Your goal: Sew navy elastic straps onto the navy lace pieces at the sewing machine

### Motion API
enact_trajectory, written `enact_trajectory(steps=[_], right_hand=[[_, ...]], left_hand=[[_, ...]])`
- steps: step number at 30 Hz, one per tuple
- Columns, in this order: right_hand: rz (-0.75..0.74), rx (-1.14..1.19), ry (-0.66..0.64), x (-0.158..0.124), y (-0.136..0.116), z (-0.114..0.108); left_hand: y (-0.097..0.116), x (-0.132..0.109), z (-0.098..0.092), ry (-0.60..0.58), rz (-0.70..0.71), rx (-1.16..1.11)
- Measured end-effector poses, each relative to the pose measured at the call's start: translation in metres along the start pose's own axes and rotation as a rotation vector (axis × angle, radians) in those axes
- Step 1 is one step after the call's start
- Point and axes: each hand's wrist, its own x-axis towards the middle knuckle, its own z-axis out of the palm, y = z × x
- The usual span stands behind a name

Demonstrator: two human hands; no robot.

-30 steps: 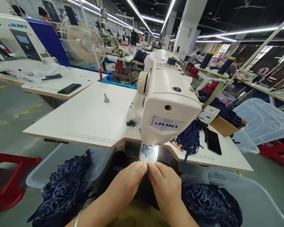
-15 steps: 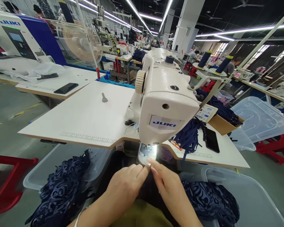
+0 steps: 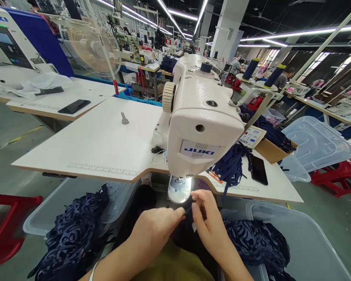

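My left hand [image 3: 159,226] is closed in a fist, its thumb on top, around dark fabric [image 3: 188,214] that barely stands out against my dark clothing. To its right, my right hand [image 3: 207,218] has its fingers curled and its thumb close to the same fabric; the grip is partly hidden. A small white tag [image 3: 194,227] shows beside the right thumb. Both hands are just below the lit, rounded arm end [image 3: 179,190] of a white JUKI sewing machine [image 3: 204,128], apart from its needle area.
Clear plastic bins with navy patterned pieces [image 3: 73,230] stand left and right of my lap. The white tabletop [image 3: 105,136] holds a grey metal piece [image 3: 124,118], navy straps [image 3: 231,166] and a phone [image 3: 259,170]. Red stools [image 3: 8,222] are at both sides.
My hands, whose fingertips met at the machine's arm end, have drawn apart and slightly toward me. The right fingers have lifted and loosened, and the white tag has come into view.
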Motion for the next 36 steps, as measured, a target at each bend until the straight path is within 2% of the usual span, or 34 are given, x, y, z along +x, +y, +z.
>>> enact_trajectory(steps=[4,6,8,11,14,16,18,21,24,29,33,36], right_hand=[[-0.060,-0.146,-0.227,-0.008,-0.003,-0.005],[-0.079,-0.206,-0.239,-0.013,-0.002,-0.004],[-0.081,-0.236,-0.232,-0.017,0.001,-0.002],[-0.042,-0.195,-0.209,-0.018,0.008,0.001],[0.070,-0.034,-0.130,-0.014,0.019,0.004],[0.171,0.082,-0.073,-0.012,0.027,0.008],[0.251,0.174,-0.032,-0.012,0.034,0.015],[0.315,0.304,-0.002,-0.015,0.038,0.028],[0.332,0.399,0.024,-0.019,0.037,0.037],[0.278,0.385,-0.013,-0.019,0.034,0.031],[0.174,0.360,-0.116,-0.017,0.031,0.021],[0.258,0.477,-0.057,-0.018,0.028,0.027]], left_hand=[[-0.001,0.005,-0.016,-0.204,-0.125,-0.153],[0.000,0.008,-0.021,-0.290,-0.158,-0.214],[0.000,0.009,-0.021,-0.329,-0.163,-0.218],[-0.005,0.006,-0.014,-0.300,-0.134,-0.114],[-0.014,-0.002,-0.003,-0.161,-0.144,0.068],[-0.018,-0.007,0.003,-0.112,-0.200,0.089],[-0.018,-0.010,0.007,-0.176,-0.286,-0.084],[-0.012,-0.009,0.012,-0.315,-0.449,-0.571],[-0.007,-0.005,0.016,-0.336,-0.605,-0.853],[-0.006,0.000,0.012,-0.313,-0.661,-0.841],[-0.003,0.004,0.006,-0.364,-0.582,-0.712],[0.002,0.007,0.006,-0.387,-0.539,-0.658]])
